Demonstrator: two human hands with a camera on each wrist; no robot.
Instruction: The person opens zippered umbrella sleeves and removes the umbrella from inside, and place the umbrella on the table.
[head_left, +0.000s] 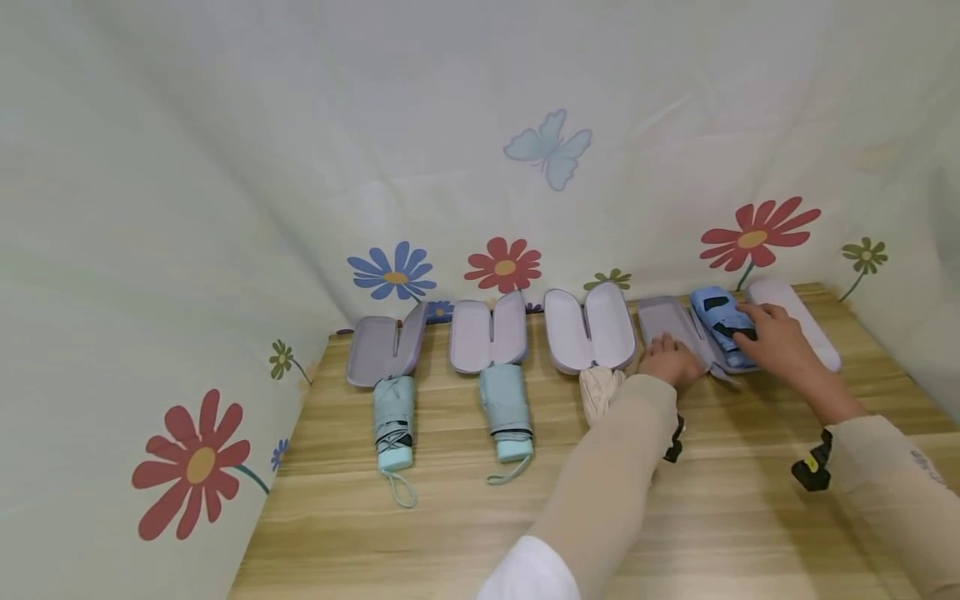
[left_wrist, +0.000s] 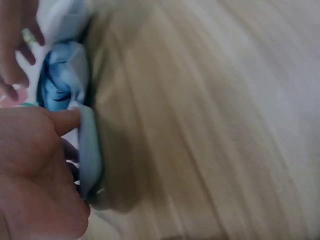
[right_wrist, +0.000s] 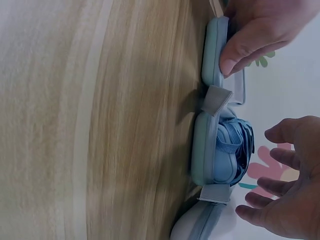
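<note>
An open zip case lies at the back right, a blue folded umbrella in its right half. My left hand is at the near end of the left half. Its thumb presses the case's near rim, and the other fingers reach inside, partly hidden. My right hand hovers over the umbrella, fingers spread and loosely bent. In the right wrist view, a gap shows between the right hand and the umbrella.
Right of it lies a closed pale case. Leftward stand open cases. Before them lie a teal umbrella, another teal umbrella and a beige umbrella. A flowered curtain hangs behind the wooden table.
</note>
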